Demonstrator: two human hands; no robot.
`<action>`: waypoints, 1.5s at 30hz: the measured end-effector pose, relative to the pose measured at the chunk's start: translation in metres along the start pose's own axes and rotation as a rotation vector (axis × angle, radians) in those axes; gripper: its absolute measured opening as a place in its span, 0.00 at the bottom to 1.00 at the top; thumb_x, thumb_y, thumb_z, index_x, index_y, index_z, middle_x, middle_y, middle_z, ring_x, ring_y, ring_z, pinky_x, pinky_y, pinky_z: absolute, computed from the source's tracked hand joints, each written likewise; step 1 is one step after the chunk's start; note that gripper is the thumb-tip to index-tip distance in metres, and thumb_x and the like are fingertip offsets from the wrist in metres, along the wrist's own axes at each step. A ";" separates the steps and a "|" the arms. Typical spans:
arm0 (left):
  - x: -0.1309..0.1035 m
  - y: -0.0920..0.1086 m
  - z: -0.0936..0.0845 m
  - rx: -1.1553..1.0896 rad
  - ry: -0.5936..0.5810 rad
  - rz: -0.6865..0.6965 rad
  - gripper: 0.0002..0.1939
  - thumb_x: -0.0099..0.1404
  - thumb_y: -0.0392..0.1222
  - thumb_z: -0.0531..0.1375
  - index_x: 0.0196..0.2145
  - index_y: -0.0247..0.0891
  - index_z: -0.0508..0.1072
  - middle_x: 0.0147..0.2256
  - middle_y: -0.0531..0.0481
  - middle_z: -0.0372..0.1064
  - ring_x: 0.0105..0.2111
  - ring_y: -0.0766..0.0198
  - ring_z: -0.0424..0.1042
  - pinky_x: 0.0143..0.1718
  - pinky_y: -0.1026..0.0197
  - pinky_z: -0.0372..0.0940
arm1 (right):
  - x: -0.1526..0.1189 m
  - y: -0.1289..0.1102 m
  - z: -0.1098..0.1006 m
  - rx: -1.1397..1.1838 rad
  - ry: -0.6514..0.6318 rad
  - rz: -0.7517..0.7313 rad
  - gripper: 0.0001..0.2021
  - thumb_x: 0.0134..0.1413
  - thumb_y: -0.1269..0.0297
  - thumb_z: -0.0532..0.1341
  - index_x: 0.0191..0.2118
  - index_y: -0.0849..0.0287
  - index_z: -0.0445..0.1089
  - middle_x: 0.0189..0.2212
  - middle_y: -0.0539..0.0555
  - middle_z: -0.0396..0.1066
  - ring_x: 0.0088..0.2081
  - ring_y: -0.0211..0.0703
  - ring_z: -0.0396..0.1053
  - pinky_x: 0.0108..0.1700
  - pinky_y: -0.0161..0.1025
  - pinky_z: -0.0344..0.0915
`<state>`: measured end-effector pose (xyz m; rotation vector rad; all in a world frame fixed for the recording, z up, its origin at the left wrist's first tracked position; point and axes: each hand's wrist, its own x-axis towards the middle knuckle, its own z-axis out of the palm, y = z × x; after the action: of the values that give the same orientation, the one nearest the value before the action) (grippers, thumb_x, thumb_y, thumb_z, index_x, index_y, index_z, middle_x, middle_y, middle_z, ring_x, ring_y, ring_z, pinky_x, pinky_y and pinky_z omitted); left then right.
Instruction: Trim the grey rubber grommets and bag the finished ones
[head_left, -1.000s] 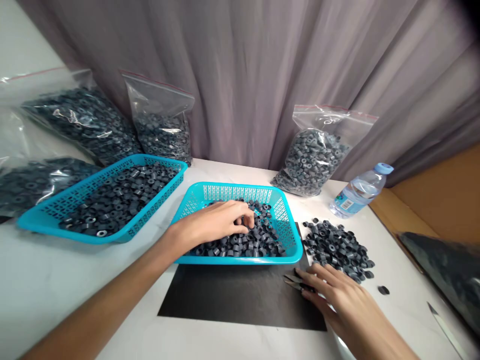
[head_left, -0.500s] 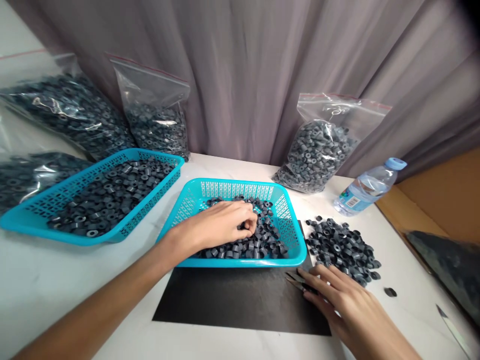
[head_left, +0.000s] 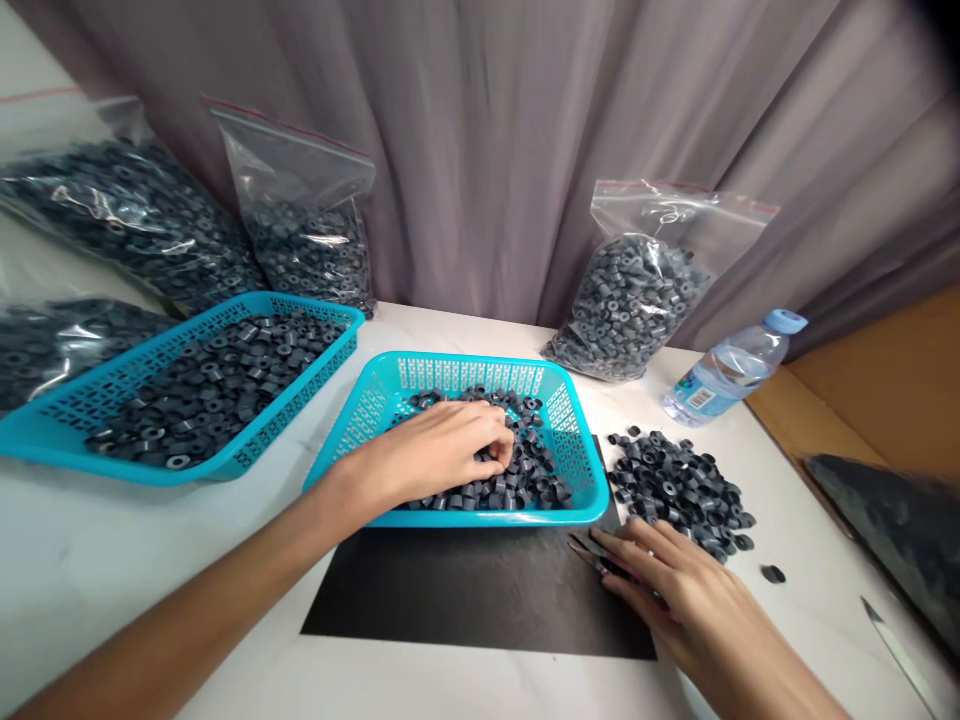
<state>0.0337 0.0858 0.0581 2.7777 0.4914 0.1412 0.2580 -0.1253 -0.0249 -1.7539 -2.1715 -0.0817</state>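
My left hand (head_left: 461, 445) reaches into the middle turquoise basket (head_left: 487, 518). Its fingers are curled down among small dark grey ring-shaped pieces (head_left: 517, 492), and whatever they grip is hidden. To the right, my right hand (head_left: 660, 570) is closed around a small metal tool (head_left: 587, 552) with two pointed prongs, like tweezers or snips. The prongs are slightly apart and point left over a black mat (head_left: 465, 590), just in front of the basket's near right corner. Beyond this hand lies a loose heap of similar dark pieces (head_left: 679, 487).
Another turquoise basket (head_left: 255, 455) of pieces stands left. Filled zip bags (head_left: 307, 250) are at the back left, with one more bag (head_left: 630, 300) at the back right beside a water bottle (head_left: 731, 370). A pointed blade-like item (head_left: 896, 645) and a single piece (head_left: 772, 574) lie right.
The view has shifted slightly, so everything sits a little higher and further left. Both hands keep nearly the same place and grip.
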 end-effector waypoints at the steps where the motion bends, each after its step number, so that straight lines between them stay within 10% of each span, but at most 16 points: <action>1: 0.000 -0.001 0.002 0.033 0.005 0.002 0.08 0.68 0.38 0.57 0.31 0.41 0.75 0.35 0.52 0.70 0.39 0.59 0.70 0.39 0.58 0.56 | 0.000 0.000 0.000 0.002 0.002 0.004 0.17 0.72 0.60 0.47 0.51 0.55 0.73 0.38 0.58 0.74 0.37 0.47 0.74 0.36 0.41 0.72; 20: 0.000 0.007 -0.022 -0.137 -0.016 -0.084 0.08 0.70 0.40 0.53 0.34 0.39 0.71 0.37 0.52 0.69 0.34 0.64 0.67 0.35 0.62 0.58 | -0.002 0.003 -0.003 0.072 -0.057 0.066 0.16 0.70 0.58 0.50 0.52 0.54 0.71 0.40 0.59 0.73 0.38 0.52 0.72 0.37 0.47 0.71; 29: -0.008 0.044 -0.034 -0.382 0.163 -0.197 0.04 0.68 0.42 0.57 0.34 0.42 0.70 0.33 0.57 0.74 0.37 0.65 0.75 0.41 0.63 0.66 | 0.057 -0.039 -0.053 0.527 0.265 0.212 0.11 0.65 0.61 0.61 0.51 0.53 0.71 0.38 0.54 0.71 0.36 0.43 0.71 0.37 0.39 0.69; 45: -0.023 0.063 -0.035 -0.388 0.362 -0.077 0.08 0.67 0.45 0.62 0.44 0.48 0.71 0.39 0.59 0.74 0.39 0.69 0.75 0.43 0.68 0.68 | 0.103 -0.044 -0.042 1.439 0.286 0.278 0.06 0.57 0.64 0.68 0.40 0.55 0.76 0.31 0.48 0.74 0.29 0.35 0.74 0.35 0.32 0.73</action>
<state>0.0272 0.0322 0.1106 2.3536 0.5852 0.6554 0.2078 -0.0503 0.0529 -0.9911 -1.0972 0.9634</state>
